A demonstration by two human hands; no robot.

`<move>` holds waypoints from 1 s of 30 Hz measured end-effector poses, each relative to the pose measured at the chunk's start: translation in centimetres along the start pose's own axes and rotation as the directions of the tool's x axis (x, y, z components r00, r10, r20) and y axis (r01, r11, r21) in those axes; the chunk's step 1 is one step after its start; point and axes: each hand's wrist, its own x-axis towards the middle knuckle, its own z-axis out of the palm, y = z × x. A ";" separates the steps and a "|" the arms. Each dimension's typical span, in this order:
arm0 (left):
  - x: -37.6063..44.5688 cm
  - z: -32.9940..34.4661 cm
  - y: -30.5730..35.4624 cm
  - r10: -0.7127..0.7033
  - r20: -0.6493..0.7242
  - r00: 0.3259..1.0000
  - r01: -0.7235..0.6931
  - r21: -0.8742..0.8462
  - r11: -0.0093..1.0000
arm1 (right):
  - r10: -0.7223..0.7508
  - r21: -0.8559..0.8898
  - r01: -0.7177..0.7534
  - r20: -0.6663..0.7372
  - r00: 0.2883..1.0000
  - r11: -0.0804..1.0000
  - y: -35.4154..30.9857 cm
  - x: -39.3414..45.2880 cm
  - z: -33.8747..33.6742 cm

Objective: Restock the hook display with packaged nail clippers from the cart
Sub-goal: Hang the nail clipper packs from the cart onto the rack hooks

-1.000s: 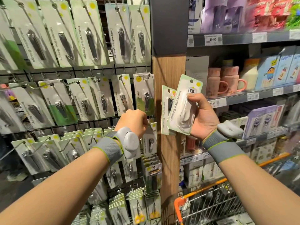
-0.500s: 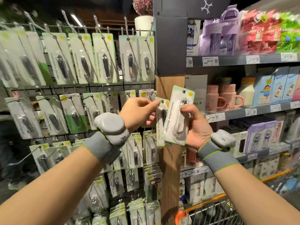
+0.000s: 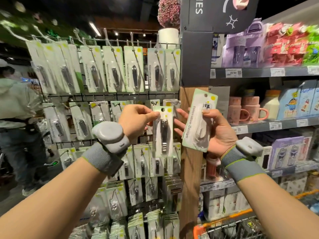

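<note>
left hand [image 3: 138,118] pinches a light, stiff clipper card [image 3: 163,131] near its hang hole, right hand [image 3: 217,133] thumb-clamping another pack [image 3: 198,121].

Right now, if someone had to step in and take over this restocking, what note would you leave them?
Left hand: pinches one nail clipper pack by its top edge, upright in front of the hook display, not yet on a hook.
Right hand: holds a second pack, tilted, thumb across its front, beside the wooden post.
Cart: at lower right; its contents cannot be made out.
Done: two packs are out and in hand; most hooks already carry packs.
Left: hang the left pack by its hole, then the right one, then fetch more from the cart.
</note>
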 end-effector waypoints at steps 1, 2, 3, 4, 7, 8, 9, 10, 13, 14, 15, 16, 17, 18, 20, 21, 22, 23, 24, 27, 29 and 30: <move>-0.1 -0.7 -0.2 0.008 -0.005 1.000 -0.008 -0.014 1.000 | 0.015 -0.021 -0.015 0.010 1.000 1.000 0.4 0.0 0.6; -0.3 -1.4 -0.3 0.017 -0.009 1.000 -0.017 -0.032 0.999 | 0.034 -0.043 -0.034 0.019 0.999 0.999 0.9 0.1 1.4; -0.4 -2.4 -0.7 0.024 -0.009 1.000 -0.025 -0.040 0.999 | 0.055 -0.060 -0.054 0.015 0.998 0.997 1.9 0.4 2.3; -0.6 -3.3 -0.8 0.032 -0.005 0.999 -0.032 -0.039 0.999 | 0.070 -0.070 -0.070 -0.001 0.998 0.995 2.7 0.8 3.1; -1.2 -6.3 -1.4 0.044 0.024 0.999 -0.043 -0.043 0.998 | 0.072 -0.133 -0.082 -0.081 0.994 0.988 5.3 1.9 4.8; -1.5 -7.2 -1.5 0.043 0.033 0.999 -0.041 -0.059 0.997 | 0.058 -0.190 -0.077 -0.103 0.993 0.979 6.2 2.1 5.6; -1.8 -8.4 -1.8 0.043 0.041 0.998 -0.040 -0.063 0.997 | 0.049 -0.238 -0.078 -0.126 0.991 0.968 7.3 2.3 6.5; -2.0 -9.4 -2.0 0.046 0.050 0.998 -0.043 -0.059 0.997 | 0.039 -0.267 -0.074 -0.133 0.990 0.961 8.1 2.5 7.3; -2.7 -12.1 -3.1 0.050 0.077 0.996 -0.046 -0.051 0.998 | 0.028 -0.298 -0.066 -0.129 0.991 0.952 10.9 3.0 9.4; -2.9 -12.9 -3.4 0.053 0.080 0.995 -0.048 -0.057 0.997 | 0.017 -0.307 -0.054 -0.122 0.992 0.950 11.7 3.1 9.9; -3.2 -13.8 -3.7 0.055 0.091 0.994 -0.049 -0.066 0.997 | 0.013 -0.317 -0.052 -0.124 0.992 0.947 12.6 3.4 10.3; -3.4 -14.6 -3.9 0.058 0.111 0.992 -0.050 -0.072 0.996 | 0.011 -0.317 -0.051 -0.128 0.992 0.947 13.3 3.6 10.6; -3.6 -15.3 -4.1 0.067 0.137 0.988 -0.058 -0.067 0.996 | 0.027 -0.307 -0.068 -0.136 0.990 0.949 14.0 3.7 11.0; -3.8 -15.9 -4.3 0.075 0.157 0.985 -0.068 -0.047 0.997 | 0.047 -0.292 -0.085 -0.133 0.990 0.953 14.5 3.8 11.5; -4.0 -16.7 -4.5 0.099 0.162 0.982 -0.103 0.021 0.994 | 0.126 -0.274 -0.153 -0.112 0.986 0.950 15.3 3.9 12.0; -4.1 -17.1 -4.8 0.105 0.149 0.983 -0.112 0.044 0.993 | 0.162 -0.269 -0.186 -0.109 0.981 0.945 15.7 4.0 12.3; -4.0 -17.6 -5.1 0.106 0.131 0.986 -0.114 0.060 0.992 | 0.186 -0.274 -0.212 -0.117 0.976 0.938 16.1 4.2 12.3; -4.0 -18.0 -5.4 0.100 0.116 0.988 -0.108 0.067 0.992 | 0.213 -0.284 -0.239 -0.119 0.970 0.929 16.5 4.6 12.2; -4.0 -18.6 -5.9 0.090 0.099 0.991 -0.097 0.071 0.993 | 0.234 -0.295 -0.259 -0.120 0.965 0.920 17.0 4.9 12.2; -4.4 -20.0 -7.1 0.061 0.091 0.994 -0.070 0.099 0.993 | 0.231 -0.251 -0.254 -0.119 0.966 0.934 17.6 5.6 11.8; -4.9 -21.2 -8.0 0.034 0.081 0.996 -0.043 0.111 0.993 | 0.209 -0.196 -0.228 -0.111 0.972 0.954 18.0 6.1 11.6; -5.1 -21.7 -8.5 0.016 0.073 0.997 -0.023 0.106 0.994 | 0.199 -0.187 -0.219 -0.117 0.973 0.958 18.2 6.3 11.5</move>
